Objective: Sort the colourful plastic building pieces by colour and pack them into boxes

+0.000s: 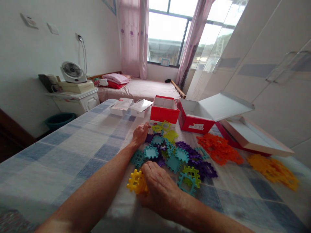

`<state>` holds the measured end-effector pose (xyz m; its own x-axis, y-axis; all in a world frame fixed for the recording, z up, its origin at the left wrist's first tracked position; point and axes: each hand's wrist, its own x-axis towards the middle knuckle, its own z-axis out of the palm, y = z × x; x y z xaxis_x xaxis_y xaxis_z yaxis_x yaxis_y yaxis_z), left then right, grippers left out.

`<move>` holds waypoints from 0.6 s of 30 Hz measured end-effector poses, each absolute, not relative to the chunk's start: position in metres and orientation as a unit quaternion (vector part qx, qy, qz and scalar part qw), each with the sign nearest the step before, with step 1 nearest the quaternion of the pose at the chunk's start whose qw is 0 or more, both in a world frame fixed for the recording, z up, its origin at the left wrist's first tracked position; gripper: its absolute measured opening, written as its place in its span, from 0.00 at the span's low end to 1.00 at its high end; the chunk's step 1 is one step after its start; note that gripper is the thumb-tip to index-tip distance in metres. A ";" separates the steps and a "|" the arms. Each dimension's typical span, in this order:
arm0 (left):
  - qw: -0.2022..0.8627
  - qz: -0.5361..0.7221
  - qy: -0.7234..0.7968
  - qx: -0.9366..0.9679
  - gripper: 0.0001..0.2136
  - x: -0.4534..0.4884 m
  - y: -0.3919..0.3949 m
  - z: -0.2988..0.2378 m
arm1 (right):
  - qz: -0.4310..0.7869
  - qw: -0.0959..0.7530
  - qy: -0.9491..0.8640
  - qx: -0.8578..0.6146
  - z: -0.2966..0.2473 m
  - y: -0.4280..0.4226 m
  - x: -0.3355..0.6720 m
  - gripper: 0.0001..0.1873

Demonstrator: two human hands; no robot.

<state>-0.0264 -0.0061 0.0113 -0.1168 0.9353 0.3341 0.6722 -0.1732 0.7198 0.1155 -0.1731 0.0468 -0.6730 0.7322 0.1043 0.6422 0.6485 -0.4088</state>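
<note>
Lower centre of the frame, nearest to the camera: right hand (157, 189), seen from the back, fingers bent and close together over a yellow piece (134, 182). Touches the piece for sure. Cannot tell if pinching it or only pressing it down, with the fingertips hidden under the hand. Lies flat on the table (73, 152), this piece, at the near left edge of the mixed pile (179, 155), about half covered by the hand.

Seems to be a flat square plastic tile with an open grid and notched edges. Probably light and stiff, not fragile, maybe a little slippery on the smooth cloth. Best hold, by judgement: thumb and one finger on two opposite edges, or a fingertip hooked through one hole.

A bit farther, near the centre: left hand (141, 132), palm down, fingers loosely stretched side by side, tips touching the far left side of the mixed pile of teal, purple and green pieces. Holds nothing visible.

To the right, apart: orange heap (220, 149), then yellow-orange heap (274, 168), with single shapes hard to make out. Behind, red box (164, 113) and open red box (194, 121) with a white lid, insides not visible. Both forearms cut off at the bottom edge.
</note>
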 end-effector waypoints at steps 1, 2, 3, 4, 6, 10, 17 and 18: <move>0.159 0.413 0.622 0.646 0.30 -0.026 -0.006 0.011 | 0.172 0.128 -0.901 -0.378 0.048 -0.173 0.116 0.15; 0.159 0.414 0.622 0.646 0.30 -0.027 -0.006 0.011 | 0.176 0.127 -0.902 -0.373 0.049 -0.173 0.116 0.15; 0.158 0.414 0.623 0.645 0.30 -0.027 -0.006 0.011 | 0.180 0.130 -0.903 -0.368 0.051 -0.174 0.117 0.15; 0.158 0.414 0.624 0.644 0.30 -0.027 -0.006 0.011 | 0.182 0.134 -0.904 -0.363 0.053 -0.175 0.117 0.14; 0.158 0.414 0.625 0.643 0.30 -0.027 -0.006 0.012 | 0.176 0.146 -0.908 -0.351 0.053 -0.178 0.118 0.14; 0.166 0.411 0.618 0.649 0.32 -0.027 -0.007 0.013 | 0.171 0.151 -0.915 -0.333 0.049 -0.181 0.119 0.15; 0.175 0.394 0.621 0.654 0.36 -0.032 -0.004 0.010 | 0.209 0.300 -0.841 -0.398 0.072 -0.179 0.162 0.19; 0.173 0.389 0.622 0.657 0.36 -0.033 -0.003 0.009 | 0.196 0.335 -0.812 -0.437 0.078 -0.177 0.182 0.20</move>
<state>-0.0332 -0.0034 0.0093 -0.0775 0.9522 0.2955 0.6830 -0.1652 0.7115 0.1819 -0.1771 0.0778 -0.3942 0.8404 0.3719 0.5783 0.5413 -0.6104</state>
